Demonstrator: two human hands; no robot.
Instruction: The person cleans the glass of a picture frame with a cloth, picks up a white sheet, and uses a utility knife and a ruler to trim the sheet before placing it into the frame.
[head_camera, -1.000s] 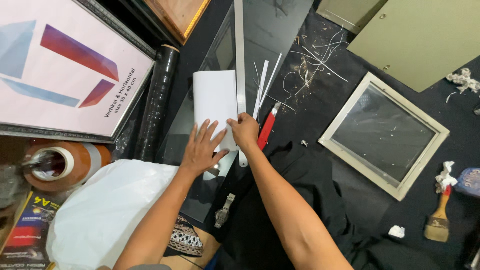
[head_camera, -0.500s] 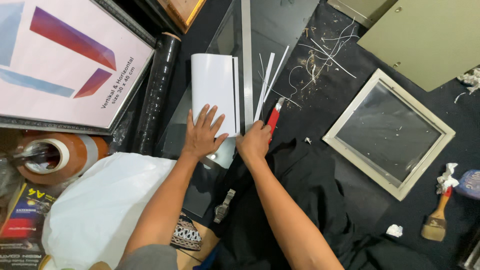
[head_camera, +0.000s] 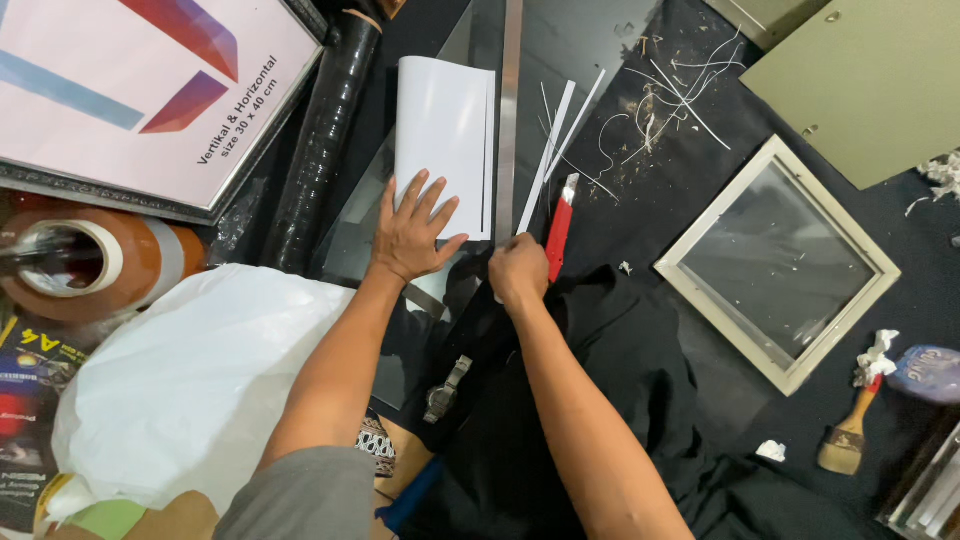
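My left hand (head_camera: 415, 235) lies flat with fingers spread on the near end of a white sheet (head_camera: 440, 115), which rests on a glass pane (head_camera: 360, 245). A thin strip stands apart along the sheet's right edge. A long metal ruler (head_camera: 510, 110) runs away from me just right of the sheet. My right hand (head_camera: 518, 272) is curled at the ruler's near end. A red utility knife (head_camera: 558, 230) lies on the black cloth, touching the right side of that hand. Cut white strips (head_camera: 555, 140) lie beside the ruler.
A large framed print (head_camera: 130, 90), a black film roll (head_camera: 325, 150) and a brown tape roll (head_camera: 80, 265) sit left. A white plastic bag (head_camera: 190, 380) lies near me. A cream glazed frame (head_camera: 780, 265), a brush (head_camera: 850, 430), a wristwatch (head_camera: 445, 390) and paper shavings (head_camera: 660, 110) surround the cloth.
My right hand slid down from the sheet's edge to the ruler's near end. The ruler now sits right of the sheet, and a narrow strip has come apart from the sheet's edge.
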